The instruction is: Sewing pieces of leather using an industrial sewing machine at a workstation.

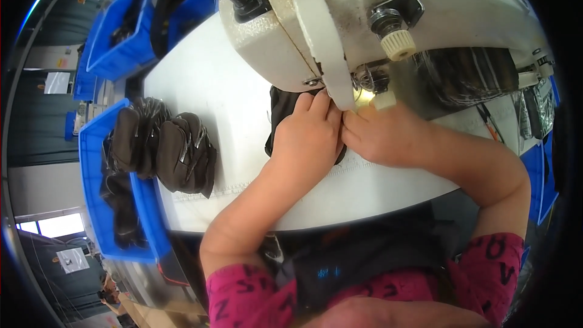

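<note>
A white sewing machine (316,42) stands over the white table, its lamp lighting the needle area. Under its head lies a dark fabric piece (280,106), mostly covered by my hands. My left hand (308,130) presses on it with bent fingers, closed at its edge near the needle. From the right, my right hand (385,136) meets the left one, its fingers pinched together beside the needle on the same fabric. The fingertips and the needle itself are partly hidden behind the machine's white front lever.
Dark zippered pouches (185,152) are piled on the table's left side. Beside them a blue bin (159,240) holds more dark pieces. Further blue bins (124,54) stand at the back left. Dark zippered fabric (473,76) and a thin tool (489,124) lie to the right.
</note>
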`<state>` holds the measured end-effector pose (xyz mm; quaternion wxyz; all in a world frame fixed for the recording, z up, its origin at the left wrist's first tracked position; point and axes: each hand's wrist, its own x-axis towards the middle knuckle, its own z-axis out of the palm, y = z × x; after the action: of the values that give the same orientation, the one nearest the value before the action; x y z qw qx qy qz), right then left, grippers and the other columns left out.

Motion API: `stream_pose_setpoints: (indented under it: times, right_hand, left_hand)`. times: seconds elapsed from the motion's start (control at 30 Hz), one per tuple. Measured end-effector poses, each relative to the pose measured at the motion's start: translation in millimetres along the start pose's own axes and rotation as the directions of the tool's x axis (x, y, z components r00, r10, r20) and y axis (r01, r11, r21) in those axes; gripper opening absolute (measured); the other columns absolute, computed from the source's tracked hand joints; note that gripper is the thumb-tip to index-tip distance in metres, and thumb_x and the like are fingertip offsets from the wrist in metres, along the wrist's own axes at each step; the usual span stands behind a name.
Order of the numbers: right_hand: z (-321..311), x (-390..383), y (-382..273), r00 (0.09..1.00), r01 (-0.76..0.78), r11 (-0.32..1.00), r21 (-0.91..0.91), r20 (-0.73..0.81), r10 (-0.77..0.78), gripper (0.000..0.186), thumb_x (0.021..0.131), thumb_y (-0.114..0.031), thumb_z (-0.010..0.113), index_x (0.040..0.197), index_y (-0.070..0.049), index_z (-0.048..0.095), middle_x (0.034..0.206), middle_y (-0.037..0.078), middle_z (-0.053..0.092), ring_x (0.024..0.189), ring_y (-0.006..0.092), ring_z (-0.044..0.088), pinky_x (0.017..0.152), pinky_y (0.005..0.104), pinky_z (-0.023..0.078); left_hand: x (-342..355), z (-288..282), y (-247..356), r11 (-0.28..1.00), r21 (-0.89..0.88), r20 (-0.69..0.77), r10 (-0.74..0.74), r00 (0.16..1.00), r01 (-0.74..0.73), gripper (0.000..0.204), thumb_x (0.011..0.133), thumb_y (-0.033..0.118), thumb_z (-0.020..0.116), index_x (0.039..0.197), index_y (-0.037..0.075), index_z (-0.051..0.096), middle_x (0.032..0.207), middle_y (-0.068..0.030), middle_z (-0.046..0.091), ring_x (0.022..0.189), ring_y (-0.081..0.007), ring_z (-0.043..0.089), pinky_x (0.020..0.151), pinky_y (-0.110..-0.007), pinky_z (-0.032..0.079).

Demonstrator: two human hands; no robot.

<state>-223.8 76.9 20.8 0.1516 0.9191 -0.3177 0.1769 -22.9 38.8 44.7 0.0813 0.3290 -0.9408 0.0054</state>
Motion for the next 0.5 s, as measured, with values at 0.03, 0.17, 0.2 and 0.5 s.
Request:
stream_pose_setpoints:
  times: [0.03,0.17,0.2,0.5]
  right_hand:
    - [0,0,0,1.0,0.0,1.0,-0.002,-0.001,0.0,0.01,0.077,-0.017,0.068,0.083,-0.009,0.066,0.079,0.005,0.06,0.068,0.0175,0.062,0.056,0.0323,0.05]
    - [2,-3,0,1.0,-0.019,0.999,-0.041,-0.007,0.019,0.014,0.077,-0.018,0.068,0.088,-0.008,0.066,0.083,0.005,0.061,0.068,0.0167,0.062,0.056,0.032,0.049]
    - [2,-3,1,1.0,-0.024,1.0,-0.008,-0.006,0.024,0.015,0.078,-0.018,0.068,0.089,-0.008,0.067,0.083,0.005,0.061,0.069,0.0166,0.062,0.056,0.032,0.049]
    - [6,8,-12,0.993,-0.033,0.999,0.043,-0.11,0.037,0.016,0.075,-0.017,0.068,0.087,-0.006,0.067,0.08,0.005,0.059,0.072,0.0195,0.064,0.057,0.0318,0.049]
  left_hand:
    - [-2,-3,-1,1.0,0.001,-0.002,0.001,1.0,-0.001,0.063,0.078,0.013,0.074,0.138,0.002,0.06,0.133,-0.0132,0.061,0.11,-0.0326,0.066,0.086,-0.039,0.059]
    - [-19,-26,-3,0.963,-0.264,0.04,-0.041,0.998,0.05,0.07,0.075,0.008,0.073,0.143,0.007,0.056,0.136,-0.0147,0.059,0.121,-0.0385,0.06,0.096,-0.043,0.056]
    - [-22,-30,-5,0.953,-0.294,0.096,-0.045,0.994,0.071,0.072,0.074,0.006,0.072,0.144,0.009,0.055,0.139,-0.0149,0.058,0.124,-0.0396,0.059,0.098,-0.044,0.055]
    - [-13,-27,-34,0.643,-0.671,0.189,-0.332,0.924,0.369,0.035,0.093,0.007,0.057,0.127,0.004,0.067,0.095,-0.022,0.074,0.086,-0.0391,0.071,0.083,-0.041,0.056]
